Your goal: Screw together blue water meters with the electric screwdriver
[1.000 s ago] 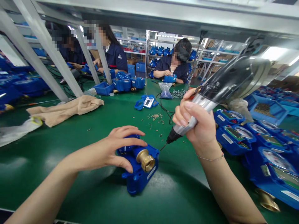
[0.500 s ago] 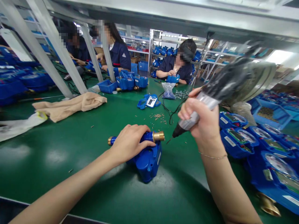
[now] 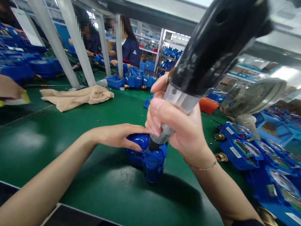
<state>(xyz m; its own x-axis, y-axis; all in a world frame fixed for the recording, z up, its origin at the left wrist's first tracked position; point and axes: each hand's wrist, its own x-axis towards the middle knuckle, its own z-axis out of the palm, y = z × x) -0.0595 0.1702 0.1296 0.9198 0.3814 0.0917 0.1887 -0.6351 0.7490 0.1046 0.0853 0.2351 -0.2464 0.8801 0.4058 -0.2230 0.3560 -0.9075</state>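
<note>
Holding an electric screwdriver (image 3: 199,59) tight, the right hand (image 3: 180,125) wraps its fingers all the way around the silver grip. The screwdriver stands tilted, and its thin black tip end sits right at the top of a blue water meter (image 3: 154,166). The left hand (image 3: 115,136) lies over the meter with its fingers stretched out flat and its thumb down on the blue side. The meter sits on the green counter (image 3: 56,150), right under both hands. A thin bead bracelet (image 3: 202,168) goes around the right wrist. More blue water meters (image 3: 241,153) lie in a bunch to the right, with a brass fitting (image 3: 221,157) beside them. A tan cloth (image 3: 75,98) lies on the counter to the left. An orange box (image 3: 208,105) sits farther off. Far down the counter, blue bins (image 3: 115,82) stand near a co-worker (image 3: 129,51) in a dark blue shirt, who sits at the counter.
</note>
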